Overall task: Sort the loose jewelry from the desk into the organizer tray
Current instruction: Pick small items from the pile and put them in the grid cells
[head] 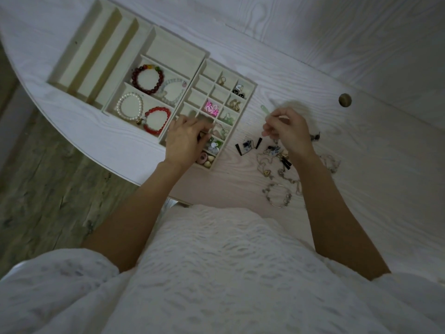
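Both hands over the jewelry, organizer tray at centre left of the frame.

I see my left hand lying over the lower compartments of the small-grid organizer tray, fingers together and curled; whether they grip anything, I cannot tell. My right hand, at centre right, pinches a blurred pale green piece above the loose jewelry spread on the white desk.
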Motion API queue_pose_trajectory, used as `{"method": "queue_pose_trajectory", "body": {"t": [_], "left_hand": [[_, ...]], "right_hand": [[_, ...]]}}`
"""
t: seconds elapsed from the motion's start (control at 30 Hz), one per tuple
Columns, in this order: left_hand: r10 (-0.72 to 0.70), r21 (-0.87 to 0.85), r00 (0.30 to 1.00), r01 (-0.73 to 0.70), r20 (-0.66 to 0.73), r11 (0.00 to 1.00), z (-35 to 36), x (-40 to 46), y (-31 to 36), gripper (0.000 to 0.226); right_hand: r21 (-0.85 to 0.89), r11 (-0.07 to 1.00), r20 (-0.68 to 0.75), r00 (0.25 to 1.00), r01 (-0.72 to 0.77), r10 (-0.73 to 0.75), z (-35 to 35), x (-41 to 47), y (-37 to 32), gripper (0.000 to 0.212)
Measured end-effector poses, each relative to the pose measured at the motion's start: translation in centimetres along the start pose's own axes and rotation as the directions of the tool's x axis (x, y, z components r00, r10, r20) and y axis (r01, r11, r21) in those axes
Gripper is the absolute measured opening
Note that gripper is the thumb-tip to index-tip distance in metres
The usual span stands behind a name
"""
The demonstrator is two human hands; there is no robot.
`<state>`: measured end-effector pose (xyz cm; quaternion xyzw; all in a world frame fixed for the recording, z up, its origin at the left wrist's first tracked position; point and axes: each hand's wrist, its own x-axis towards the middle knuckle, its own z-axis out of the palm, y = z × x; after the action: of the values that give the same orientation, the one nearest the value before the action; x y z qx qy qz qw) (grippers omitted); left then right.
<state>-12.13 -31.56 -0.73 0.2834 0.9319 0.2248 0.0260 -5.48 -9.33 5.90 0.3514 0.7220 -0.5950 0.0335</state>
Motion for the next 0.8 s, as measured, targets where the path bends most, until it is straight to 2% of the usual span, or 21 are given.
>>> {"method": "queue_pose_trajectory", "body": {"t": [0.1,0.2,0.33,0.53,0.7,0.8], "left_hand": [[0.015,0.011,1.000,-0.014,-0.010,1.000,-0.1,0.0,0.1,0.017],[0.097,0.051,0.995,-0.095,-0.033,0.994,0.0,0.1,0.2,0.023],[0.163,0.099,0.986,-0.165,0.031,0.981,-0.1,0.4,0.2,0.029],[0.204,0.131,0.973,-0.217,0.104,0.967,-0.3,0.8,-0.5,0.020],[0.210,0.132,0.967,-0.229,0.141,0.964,-0.5,1.1,-0.3,0.026],[0.216,0.109,0.964,-0.233,0.152,0.966,-0.7,1.2,-0.4,0.017]], "right_hand": [[-0.153,0.988,0.007,1.000,0.018,-0.017,0.9,0.7,0.3,0.005],[-0.266,0.962,0.035,0.998,0.058,-0.051,1.9,1.6,0.3,0.005],[-0.389,0.906,0.087,0.986,0.165,-0.142,3.2,2.5,-0.5,0.004],[-0.533,0.794,0.145,0.957,0.291,-0.253,4.7,3.8,-1.0,0.008],[-0.504,0.815,0.129,0.958,0.285,-0.255,4.6,4.0,-0.8,0.008],[-0.506,0.807,0.142,0.952,0.304,-0.270,5.3,4.1,-0.7,0.008]]}}
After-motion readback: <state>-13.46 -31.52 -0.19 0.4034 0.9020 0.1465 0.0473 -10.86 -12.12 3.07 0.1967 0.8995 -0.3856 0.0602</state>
